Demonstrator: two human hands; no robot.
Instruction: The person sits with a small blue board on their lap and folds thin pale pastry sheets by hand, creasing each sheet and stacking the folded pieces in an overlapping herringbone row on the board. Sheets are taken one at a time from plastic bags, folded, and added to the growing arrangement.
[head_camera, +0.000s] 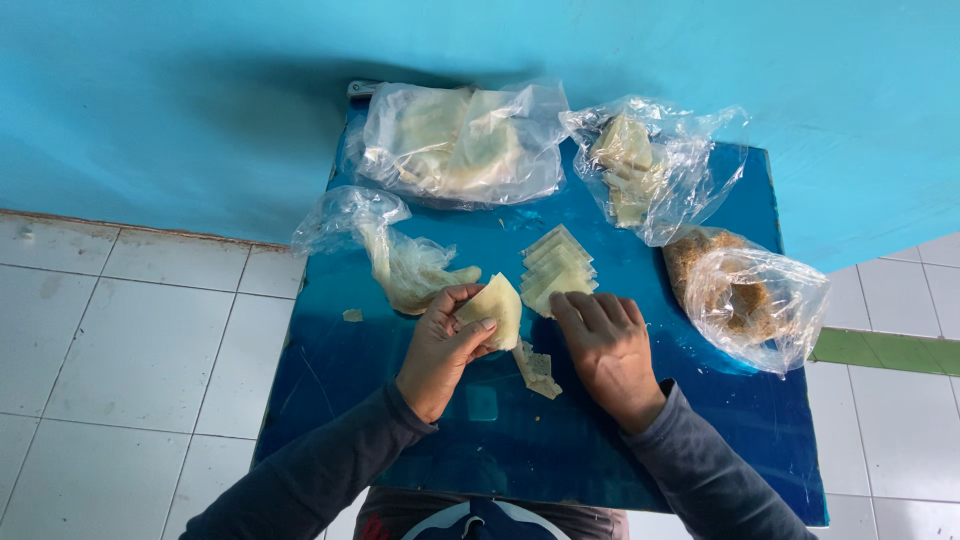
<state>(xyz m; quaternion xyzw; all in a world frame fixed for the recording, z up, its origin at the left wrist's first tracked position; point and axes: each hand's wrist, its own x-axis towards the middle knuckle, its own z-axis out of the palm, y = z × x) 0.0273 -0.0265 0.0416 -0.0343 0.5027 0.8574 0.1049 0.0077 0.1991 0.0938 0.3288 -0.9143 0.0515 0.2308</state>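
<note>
My left hand (440, 350) holds a pale yellow folded pastry sheet (495, 308) between thumb and fingers, just above the blue table (400, 400). My right hand (605, 350) lies palm down on the table, its fingertips touching the near edge of a fanned stack of pale pastry sheets (555, 270). A few small pastry scraps (538, 370) lie between my two hands. Both forearms wear dark grey sleeves.
Several clear plastic bags sit on the table: a large one with pale sheets (460, 145) at the back, one with cut pieces (650, 165) back right, one with brown filling (745, 295) at right, and a crumpled one (395, 255) at left. A crumb (352, 315) lies left. White floor tiles surround the table.
</note>
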